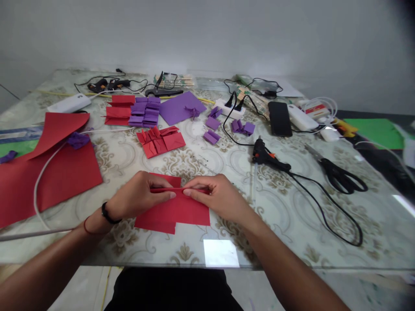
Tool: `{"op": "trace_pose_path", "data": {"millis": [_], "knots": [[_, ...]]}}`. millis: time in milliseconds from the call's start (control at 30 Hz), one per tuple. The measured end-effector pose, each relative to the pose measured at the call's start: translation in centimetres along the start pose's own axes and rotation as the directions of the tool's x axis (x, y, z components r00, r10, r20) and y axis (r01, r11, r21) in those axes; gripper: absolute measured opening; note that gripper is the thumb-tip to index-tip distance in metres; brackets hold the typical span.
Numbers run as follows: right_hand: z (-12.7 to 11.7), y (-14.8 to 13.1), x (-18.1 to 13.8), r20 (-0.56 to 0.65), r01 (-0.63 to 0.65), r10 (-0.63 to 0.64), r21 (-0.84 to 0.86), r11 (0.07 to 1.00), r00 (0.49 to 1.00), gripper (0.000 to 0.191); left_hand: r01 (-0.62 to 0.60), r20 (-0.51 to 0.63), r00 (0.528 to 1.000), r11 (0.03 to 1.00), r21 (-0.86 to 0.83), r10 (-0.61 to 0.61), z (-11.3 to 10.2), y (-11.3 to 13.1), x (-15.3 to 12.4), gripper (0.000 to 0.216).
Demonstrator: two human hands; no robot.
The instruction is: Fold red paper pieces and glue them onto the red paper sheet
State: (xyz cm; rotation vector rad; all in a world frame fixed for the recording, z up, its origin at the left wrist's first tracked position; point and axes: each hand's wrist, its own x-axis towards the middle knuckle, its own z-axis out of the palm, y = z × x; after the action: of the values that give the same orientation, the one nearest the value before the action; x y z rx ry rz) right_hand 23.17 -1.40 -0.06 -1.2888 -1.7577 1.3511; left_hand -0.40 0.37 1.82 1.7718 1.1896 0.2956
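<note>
My left hand [144, 194] and my right hand [215, 192] pinch a narrow folded strip of red paper [177, 189] between thumbs and fingertips, close together at its middle. Beneath it lie flat red paper sheets [171, 214], partly covered by the strip and my fingers. Just beyond my hands sits a cluster of folded red paper pieces [161, 141]. Behind that cluster are folded purple paper pieces [144, 112] next to red ones [118, 115].
Large red sheets [65, 172] lie left under a white cable. To the right are a black glue gun [270, 157] with a looping cord, black-handled scissors [340, 172] and a phone [279, 119]. A power strip [229, 109] and a purple sheet [177, 108] lie farther back.
</note>
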Motion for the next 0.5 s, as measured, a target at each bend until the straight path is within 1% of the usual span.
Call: {"op": "trace_pose_path", "data": {"millis": [100,200,300,400,500], "knots": [[-0.41,0.09,0.02,-0.014,-0.021,0.021,-0.015,1.0,1.0,0.015,0.002,-0.012,1.0,1.0,-0.022,-0.003,-0.21,-0.05,0.04,0.028],[-0.52,0.21,0.0,-0.008,-0.041,0.041,0.008,0.999,0.999,0.015,-0.013,0.025,1.0,1.0,-0.02,0.013,-0.24,-0.12,0.06,0.028],[-0.33,0.28,0.01,-0.006,-0.034,0.034,0.021,0.999,0.999,0.013,-0.02,0.046,0.999,1.0,0.022,0.019,-0.03,-0.15,0.03,0.029],[-0.14,0.31,0.07,-0.005,-0.027,0.027,0.027,0.999,1.0,0.011,-0.01,0.03,1.0,0.998,0.065,0.008,0.14,-0.2,0.04,0.031],[-0.1,0.39,0.15,0.001,-0.015,0.015,0.022,1.0,1.0,0.011,-0.009,0.033,0.999,0.998,0.059,0.008,0.1,-0.29,0.11,0.031]]}}
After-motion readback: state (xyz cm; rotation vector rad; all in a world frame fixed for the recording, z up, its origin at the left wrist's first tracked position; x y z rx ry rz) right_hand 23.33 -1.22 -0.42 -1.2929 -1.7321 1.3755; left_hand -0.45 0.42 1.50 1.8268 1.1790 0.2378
